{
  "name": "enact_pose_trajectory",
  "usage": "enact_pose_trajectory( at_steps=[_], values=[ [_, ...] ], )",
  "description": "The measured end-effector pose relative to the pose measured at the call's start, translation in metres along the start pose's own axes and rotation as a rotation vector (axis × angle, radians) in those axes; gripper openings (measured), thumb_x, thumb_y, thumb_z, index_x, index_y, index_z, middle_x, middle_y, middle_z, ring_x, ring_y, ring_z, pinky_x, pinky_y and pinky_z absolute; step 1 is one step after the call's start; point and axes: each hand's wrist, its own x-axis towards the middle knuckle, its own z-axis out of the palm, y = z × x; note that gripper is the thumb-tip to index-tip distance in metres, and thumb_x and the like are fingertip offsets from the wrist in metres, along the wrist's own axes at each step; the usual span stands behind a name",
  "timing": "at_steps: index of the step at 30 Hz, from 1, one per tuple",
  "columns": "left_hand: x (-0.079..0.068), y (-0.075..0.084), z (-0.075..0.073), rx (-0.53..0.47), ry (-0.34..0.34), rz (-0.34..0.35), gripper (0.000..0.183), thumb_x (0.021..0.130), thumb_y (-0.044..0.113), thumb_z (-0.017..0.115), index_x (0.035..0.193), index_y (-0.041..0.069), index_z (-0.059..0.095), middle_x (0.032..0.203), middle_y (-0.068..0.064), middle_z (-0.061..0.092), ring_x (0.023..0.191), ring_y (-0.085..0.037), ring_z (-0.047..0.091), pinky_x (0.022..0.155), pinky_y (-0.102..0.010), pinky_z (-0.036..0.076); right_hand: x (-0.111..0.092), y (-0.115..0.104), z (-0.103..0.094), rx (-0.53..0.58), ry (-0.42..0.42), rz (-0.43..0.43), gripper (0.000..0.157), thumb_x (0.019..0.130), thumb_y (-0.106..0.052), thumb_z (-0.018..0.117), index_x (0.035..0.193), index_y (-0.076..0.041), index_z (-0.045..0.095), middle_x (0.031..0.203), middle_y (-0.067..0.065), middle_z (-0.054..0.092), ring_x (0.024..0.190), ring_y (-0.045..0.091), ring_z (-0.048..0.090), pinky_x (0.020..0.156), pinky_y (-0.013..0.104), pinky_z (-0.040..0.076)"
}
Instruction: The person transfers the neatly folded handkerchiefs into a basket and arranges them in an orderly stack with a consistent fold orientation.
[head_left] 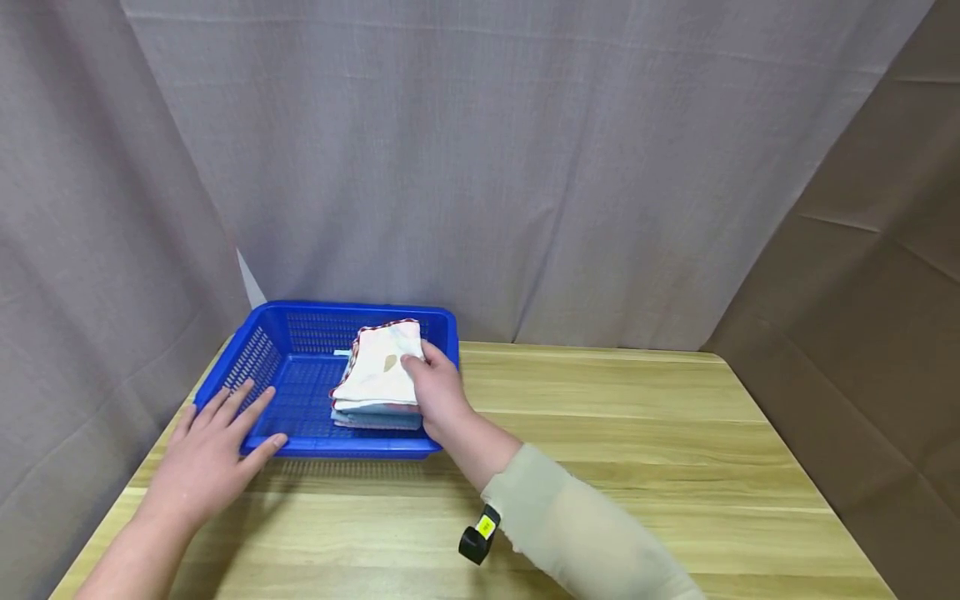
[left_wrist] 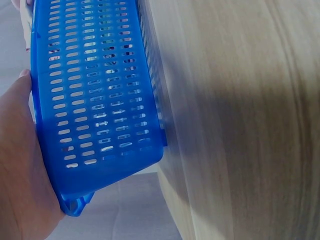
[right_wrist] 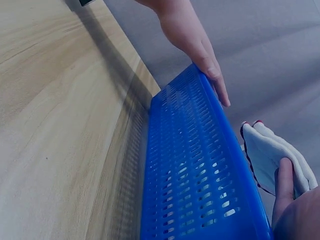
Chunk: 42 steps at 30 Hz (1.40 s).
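Note:
A blue plastic basket stands toward the left of the table. My right hand pinches a white folded cloth with dark red edging at its right side, thumb on top. That cloth lies over a pile of folded cloths, light blue among them, inside the basket's right half. In the right wrist view, the white folded cloth shows beyond the basket's rim. My left hand rests with spread fingers over the basket's front left corner. Seen from the left wrist, its thumb lies along the rim.
Light wood tabletop extends right of and in front of the basket. A grey curtain hangs close behind the basket and along the left, and a brown one borders the right. A black wrist device hangs at the right sleeve.

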Motion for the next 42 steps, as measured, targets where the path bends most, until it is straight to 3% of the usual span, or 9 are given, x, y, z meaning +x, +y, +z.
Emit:
enact_pose_trajectory(
  at_steps=[9,23,42],
  values=[
    [0.0,0.001,0.0,0.003,-0.008,-0.007,0.07,0.097,0.059,0.051,0.152,0.016,0.041,0.155,-0.022,0.035,0.138,-0.051,0.029,0.111,-0.071,0.009,0.009,0.005,0.005,0.024,-0.01,0.009,0.041,0.1,-0.012,0.051,0.141,-0.009,0.053,0.109,0.016,0.067,0.075,0.02,0.071,0.063,0.047,0.06],
    [-0.001,0.002,0.0,-0.007,0.01,0.003,0.07,0.096,0.057,0.054,0.151,0.017,0.042,0.154,-0.02,0.037,0.137,-0.05,0.03,0.111,-0.071,0.009,0.022,0.005,0.01,-0.016,0.041,0.026,0.046,0.099,-0.012,0.051,0.145,-0.008,0.049,0.114,0.017,0.066,0.08,0.019,0.069,0.066,0.04,0.061],
    [-0.001,0.002,0.0,-0.011,0.001,0.002,0.07,0.096,0.059,0.052,0.152,0.017,0.041,0.155,-0.02,0.036,0.138,-0.05,0.03,0.111,-0.071,0.01,0.038,0.009,0.013,-0.165,0.063,0.061,0.047,0.101,-0.016,0.052,0.147,-0.012,0.049,0.115,0.011,0.066,0.085,0.017,0.067,0.069,0.03,0.058]
  ],
)
